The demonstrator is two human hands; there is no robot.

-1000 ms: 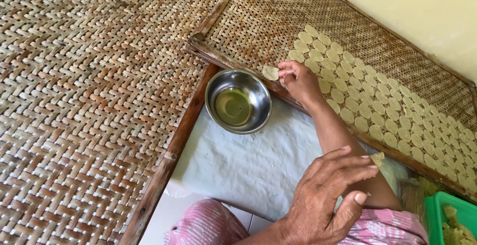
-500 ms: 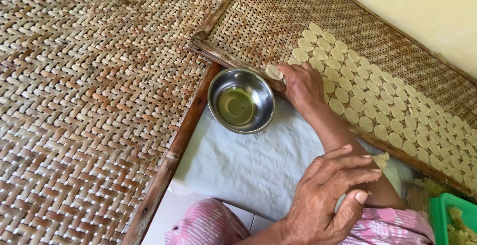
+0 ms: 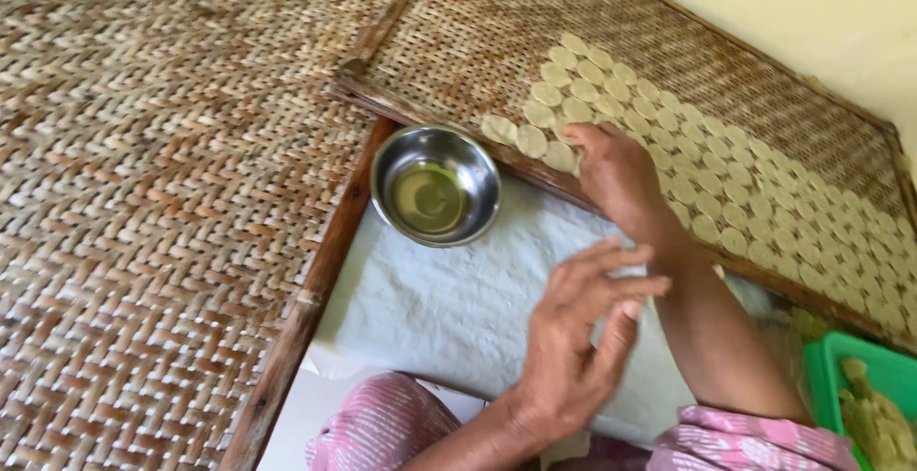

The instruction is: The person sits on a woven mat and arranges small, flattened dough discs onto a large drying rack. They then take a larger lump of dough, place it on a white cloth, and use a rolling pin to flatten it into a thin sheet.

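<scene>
My right hand [image 3: 619,177] reaches onto a woven bamboo tray [image 3: 478,22], its fingertips pressing a pale round dough disc [image 3: 562,158] at the tray's near edge. Two more discs [image 3: 499,129] lie just to its left, and several rows of the same discs [image 3: 726,184] run along the tray to the right. My left hand [image 3: 573,337] hovers above a white cloth [image 3: 449,309] in the foreground, fingers spread and holding nothing. Pink patterned fabric [image 3: 382,428] covers my lap below it.
A steel bowl [image 3: 435,184] with yellowish liquid sits on the cloth against the tray's edge. A second large woven tray [image 3: 143,203] with a wooden rim fills the left. A green container [image 3: 860,390] with pale pieces is at the lower right, a cream wall [image 3: 812,12] beyond.
My right hand carried a disc from beside the bowl onto the tray's near edge and set it down. My left hand lifted off my lap and spread its fingers over the cloth.
</scene>
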